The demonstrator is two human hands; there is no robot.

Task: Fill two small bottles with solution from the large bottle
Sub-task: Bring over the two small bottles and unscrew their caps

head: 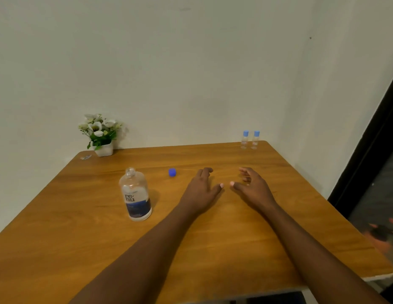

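The left grip (202, 187) and right grip (252, 187) are loosely spread, empty. The small bottles (245, 140) stand upright well ahead of the right grip, the nearer one.

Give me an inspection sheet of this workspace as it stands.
Surface: wooden table.
Job's things: large bottle upright, uncapped; blue cap loose on the table to its right; two small bottles capped, upright, far right corner.
Clutter: potted flowers far left corner; small wrapper beside it.
Hands: left hand and right hand open, holding nothing, over the table.
Cables: nothing seen.
Surroundings: white wall behind; dark door frame at right.
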